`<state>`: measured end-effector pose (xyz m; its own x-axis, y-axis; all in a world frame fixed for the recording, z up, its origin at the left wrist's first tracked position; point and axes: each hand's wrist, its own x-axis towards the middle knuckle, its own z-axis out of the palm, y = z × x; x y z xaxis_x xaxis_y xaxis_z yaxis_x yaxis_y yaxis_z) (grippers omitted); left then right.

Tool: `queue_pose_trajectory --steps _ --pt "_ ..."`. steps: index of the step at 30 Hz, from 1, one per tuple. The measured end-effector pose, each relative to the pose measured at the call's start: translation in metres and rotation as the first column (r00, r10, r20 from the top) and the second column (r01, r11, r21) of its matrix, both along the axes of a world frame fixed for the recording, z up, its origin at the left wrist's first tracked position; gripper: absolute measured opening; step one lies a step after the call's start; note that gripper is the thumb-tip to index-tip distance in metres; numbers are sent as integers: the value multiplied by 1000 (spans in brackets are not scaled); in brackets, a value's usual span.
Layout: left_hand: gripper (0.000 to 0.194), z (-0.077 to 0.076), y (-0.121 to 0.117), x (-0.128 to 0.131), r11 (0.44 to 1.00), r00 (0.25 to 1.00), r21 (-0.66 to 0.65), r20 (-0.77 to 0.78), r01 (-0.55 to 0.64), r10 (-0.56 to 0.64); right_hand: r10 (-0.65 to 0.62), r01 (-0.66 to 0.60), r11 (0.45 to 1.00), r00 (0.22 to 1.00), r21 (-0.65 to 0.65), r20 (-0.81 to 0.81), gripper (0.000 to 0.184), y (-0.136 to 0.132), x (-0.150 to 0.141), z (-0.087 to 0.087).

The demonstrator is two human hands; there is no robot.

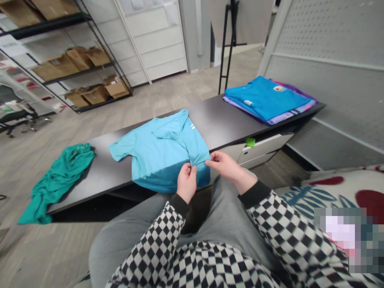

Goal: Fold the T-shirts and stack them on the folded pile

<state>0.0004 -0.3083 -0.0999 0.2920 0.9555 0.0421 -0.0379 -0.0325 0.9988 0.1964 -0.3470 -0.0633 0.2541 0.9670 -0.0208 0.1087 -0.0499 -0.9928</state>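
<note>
Two hands grip the near edge of a light-blue shirt (162, 154): the left hand (186, 182) and right hand (226, 166) each pinch the cloth between thumb and fingers. The shirt lies spread on the table (216, 124). Left of it sits a crumpled green shirt (57, 184); farther off, at upper right, a folded stack (267, 98).

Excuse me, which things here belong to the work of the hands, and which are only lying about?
In the work:
- left hand and right hand, both pinching the shirt's edge
- light blue shirt, spread on the black table

Lying about:
- crumpled green shirt
- stack of folded shirts
- cardboard boxes on a metal shelf
</note>
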Motion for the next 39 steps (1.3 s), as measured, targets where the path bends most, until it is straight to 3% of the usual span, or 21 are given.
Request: queue_pose_trajectory --steps 2,5,9,19,28,32,39 --pt "34 0 0 2 1000 999 -12 45 -1 1 5 -5 1000 990 -4 -144 47 0 -2 5" --pt "35 2 1 5 999 994 -33 106 4 -1 18 -24 999 976 -25 -217 52 -1 -2 12" --pt "36 2 3 5 999 996 -28 88 -22 24 25 -29 999 989 -26 -143 52 -2 -1 13" --pt "38 -2 8 -7 984 985 -67 45 -165 168 -123 127 991 986 -30 110 47 5 -2 -2" --pt "38 -1 3 2 993 991 -24 76 -113 115 14 -21 999 988 -43 -153 51 6 -4 6" --pt "35 -3 2 2 999 999 -8 14 -51 51 5 -13 999 990 -51 -141 47 8 -3 0" --pt "34 -10 12 -3 990 990 -24 -27 -139 138 -118 119 992 993 -44 30 42 13 -3 -10"
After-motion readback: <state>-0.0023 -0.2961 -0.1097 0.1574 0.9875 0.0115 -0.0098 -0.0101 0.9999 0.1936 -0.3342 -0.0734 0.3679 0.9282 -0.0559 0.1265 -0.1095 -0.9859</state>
